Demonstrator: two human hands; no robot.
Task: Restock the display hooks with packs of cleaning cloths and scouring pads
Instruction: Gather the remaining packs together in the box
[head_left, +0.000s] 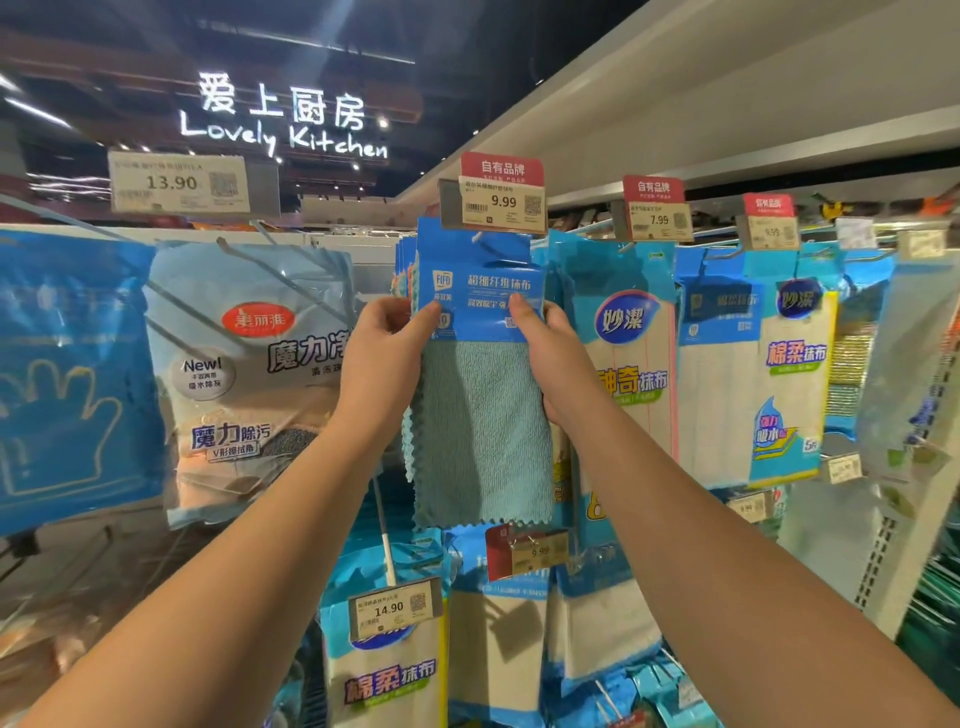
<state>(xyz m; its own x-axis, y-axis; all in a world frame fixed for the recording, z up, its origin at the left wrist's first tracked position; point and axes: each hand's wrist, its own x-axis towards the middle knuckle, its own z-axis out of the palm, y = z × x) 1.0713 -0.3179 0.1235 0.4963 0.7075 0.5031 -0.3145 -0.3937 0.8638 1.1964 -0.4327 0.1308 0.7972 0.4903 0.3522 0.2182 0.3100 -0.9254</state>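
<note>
Shop hooks full of cloth packs fill the frame under a glowing kitchen sign (283, 117). At the middle, the left hand (382, 348) and right hand (553, 353) pinch a teal cloth pack (480, 364), hanging below the 9.99 price tag (493, 202).

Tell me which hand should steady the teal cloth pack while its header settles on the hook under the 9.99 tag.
Probably right. The right hand pinches the blue header of the teal cloth pack directly beneath the 9.99 tag; the left hand pinches the header's outer edge, so it is freer to let go.
</note>
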